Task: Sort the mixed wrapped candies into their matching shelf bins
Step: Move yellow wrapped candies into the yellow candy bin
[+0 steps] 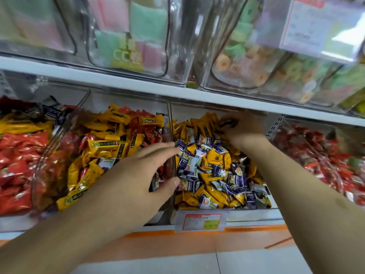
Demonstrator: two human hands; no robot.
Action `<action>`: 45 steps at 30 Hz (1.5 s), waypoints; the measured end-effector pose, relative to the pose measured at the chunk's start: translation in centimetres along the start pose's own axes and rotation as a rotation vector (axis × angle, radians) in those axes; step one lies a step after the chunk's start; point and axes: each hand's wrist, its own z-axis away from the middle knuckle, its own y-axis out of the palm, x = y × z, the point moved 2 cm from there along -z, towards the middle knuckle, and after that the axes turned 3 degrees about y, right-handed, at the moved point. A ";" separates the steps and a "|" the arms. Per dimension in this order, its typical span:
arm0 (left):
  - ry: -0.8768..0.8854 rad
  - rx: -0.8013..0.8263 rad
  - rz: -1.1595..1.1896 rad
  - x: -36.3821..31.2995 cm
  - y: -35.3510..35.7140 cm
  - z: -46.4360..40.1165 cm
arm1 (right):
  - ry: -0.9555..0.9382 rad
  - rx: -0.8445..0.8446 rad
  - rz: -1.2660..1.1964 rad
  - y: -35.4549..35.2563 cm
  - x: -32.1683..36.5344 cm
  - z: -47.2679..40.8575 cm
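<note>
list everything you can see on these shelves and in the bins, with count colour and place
clear plastic centre bin: one, lower shelf, middle
yellow wrapped candies: many, centre bin
purple-and-white wrapped candies: many, mixed among them
yellow and red candy bars: many, bin to the left
red wrapped packets: many, far-left bin
red wrapped candies: many, right bin
orange-and-white price label: one, centre bin front
clear upper bins with pastel sweets: several, top shelf
left hand: one, fingers spread at centre bin's left wall
right hand: one, pinching a dark wrapper at bin's back

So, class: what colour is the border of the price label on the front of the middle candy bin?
Red, around the rectangular price label; the head view shows it.
</note>
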 end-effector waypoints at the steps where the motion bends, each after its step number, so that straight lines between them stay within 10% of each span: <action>1: -0.001 0.004 -0.004 -0.1 -0.1 0.0 | 0.001 0.004 0.006 -0.2 -0.1 0.2; 13: -0.003 0.002 0.015 -0.5 -0.4 0.3 | -0.078 -0.203 -0.310 -6.0 0.1 8.0; 30: -0.230 -0.305 0.088 2.1 -7.4 4.1 | -0.362 0.320 -0.329 -1.1 14.2 18.2; 45: 0.012 -0.026 0.064 -1.0 -1.4 1.6 | -0.094 -0.096 -0.005 -3.7 3.9 11.2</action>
